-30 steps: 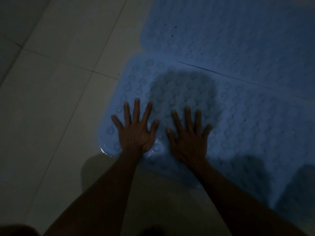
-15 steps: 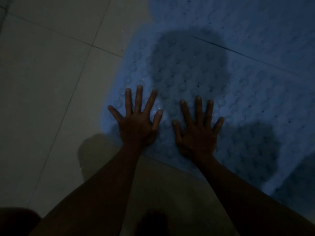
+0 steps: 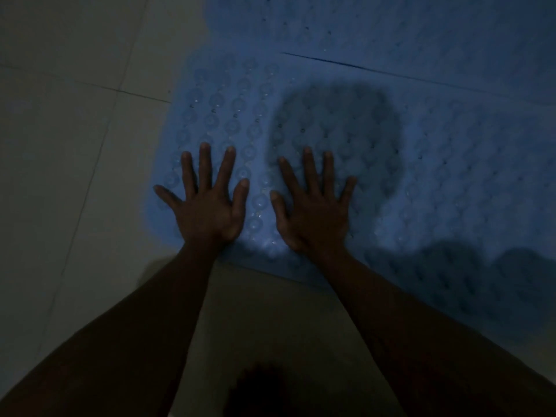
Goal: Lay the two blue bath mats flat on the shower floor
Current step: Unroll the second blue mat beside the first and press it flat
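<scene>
Mats lie on the tiled floor (image 3: 75,145): near mat (image 3: 436,182) under my palms, far mat (image 3: 391,28) touching its far edge. I press left hand (image 3: 207,203) and right hand (image 3: 313,212), fingers spread flat, gripping nothing, at its near-left corner. Unpressed mat stretches rightward, nearer my right hand.

Left hand (image 3: 207,210) and right hand (image 3: 314,215) lie flat, fingers (image 3: 205,164) spread, arms extended.

The floor tiles (image 3: 75,182) were pale and big, with thin lines between them. Dark shadows lay on them.
</scene>
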The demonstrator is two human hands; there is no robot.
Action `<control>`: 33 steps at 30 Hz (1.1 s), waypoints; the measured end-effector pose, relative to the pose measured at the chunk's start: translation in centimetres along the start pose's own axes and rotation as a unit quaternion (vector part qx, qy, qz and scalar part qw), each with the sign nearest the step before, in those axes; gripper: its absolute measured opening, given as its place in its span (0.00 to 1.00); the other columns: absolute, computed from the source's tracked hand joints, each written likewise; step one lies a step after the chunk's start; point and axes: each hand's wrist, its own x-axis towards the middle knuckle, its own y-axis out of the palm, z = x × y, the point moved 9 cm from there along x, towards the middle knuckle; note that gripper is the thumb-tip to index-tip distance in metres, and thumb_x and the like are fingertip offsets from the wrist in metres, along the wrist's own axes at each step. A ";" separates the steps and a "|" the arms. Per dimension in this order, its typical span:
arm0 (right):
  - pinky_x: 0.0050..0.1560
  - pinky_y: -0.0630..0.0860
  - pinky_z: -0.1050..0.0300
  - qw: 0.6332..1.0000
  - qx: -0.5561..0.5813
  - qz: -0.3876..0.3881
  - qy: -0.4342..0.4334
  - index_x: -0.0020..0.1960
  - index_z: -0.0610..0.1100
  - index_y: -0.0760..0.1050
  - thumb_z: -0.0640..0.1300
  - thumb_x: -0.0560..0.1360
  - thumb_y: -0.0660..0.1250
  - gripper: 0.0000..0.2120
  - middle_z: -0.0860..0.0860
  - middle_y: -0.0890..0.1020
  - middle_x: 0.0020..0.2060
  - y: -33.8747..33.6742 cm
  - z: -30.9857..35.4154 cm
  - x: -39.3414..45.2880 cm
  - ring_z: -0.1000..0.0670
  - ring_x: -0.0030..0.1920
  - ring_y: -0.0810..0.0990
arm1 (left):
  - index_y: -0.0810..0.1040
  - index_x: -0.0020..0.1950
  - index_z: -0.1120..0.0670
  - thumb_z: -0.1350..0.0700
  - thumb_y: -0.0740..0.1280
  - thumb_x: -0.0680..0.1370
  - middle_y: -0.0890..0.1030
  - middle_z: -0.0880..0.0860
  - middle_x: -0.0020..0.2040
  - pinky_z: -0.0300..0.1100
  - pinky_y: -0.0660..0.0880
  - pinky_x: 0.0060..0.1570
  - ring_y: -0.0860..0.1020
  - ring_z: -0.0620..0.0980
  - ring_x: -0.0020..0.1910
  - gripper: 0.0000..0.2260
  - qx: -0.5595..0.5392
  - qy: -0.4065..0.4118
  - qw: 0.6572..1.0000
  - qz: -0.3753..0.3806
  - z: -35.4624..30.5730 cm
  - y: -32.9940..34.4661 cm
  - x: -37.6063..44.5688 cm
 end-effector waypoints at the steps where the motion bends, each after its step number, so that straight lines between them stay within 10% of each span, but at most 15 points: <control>1: 0.72 0.44 0.28 1.000 0.005 -0.006 -0.001 0.80 0.58 0.51 0.64 0.81 0.48 0.29 0.49 0.49 0.81 0.1 -0.1 0.0 0.41 0.80 0.43 | 0.41 0.80 0.34 0.35 0.45 0.83 0.39 0.44 0.82 0.76 0.37 0.69 0.36 0.52 0.80 0.26 -0.002 -0.004 1.000 0.001 -0.1 0.0 -0.1; 7: 0.72 0.53 0.29 0.996 0.059 -0.045 -0.053 0.76 0.51 0.66 0.55 0.80 0.57 0.25 0.46 0.63 0.77 -0.7 -2.1 -2.3 0.41 0.78 0.58 | 0.41 0.81 0.40 0.31 0.42 0.81 0.39 0.50 0.82 0.71 0.37 0.72 0.36 0.55 0.80 0.31 -0.025 -0.036 0.999 0.023 -3.8 1.3 -2.8; 17: 0.73 0.47 0.27 0.965 0.035 -0.033 0.258 0.80 0.59 0.49 0.62 0.81 0.51 0.30 0.52 0.47 0.81 -4.8 -27.6 -14.6 0.44 0.80 0.43 | 0.52 0.82 0.40 0.38 0.49 0.83 0.48 0.51 0.83 0.77 0.43 0.69 0.44 0.57 0.81 0.27 0.017 0.212 0.977 0.030 -27.8 6.6 -12.3; 33: 0.71 0.47 0.26 0.971 0.025 -0.040 0.233 0.80 0.60 0.49 0.67 0.79 0.50 0.32 0.51 0.47 0.81 -4.8 -28.6 -13.4 0.43 0.80 0.41 | 0.38 0.80 0.36 0.34 0.43 0.82 0.36 0.48 0.82 0.77 0.38 0.67 0.32 0.57 0.79 0.27 0.063 0.210 0.974 0.059 -30.3 8.4 -10.7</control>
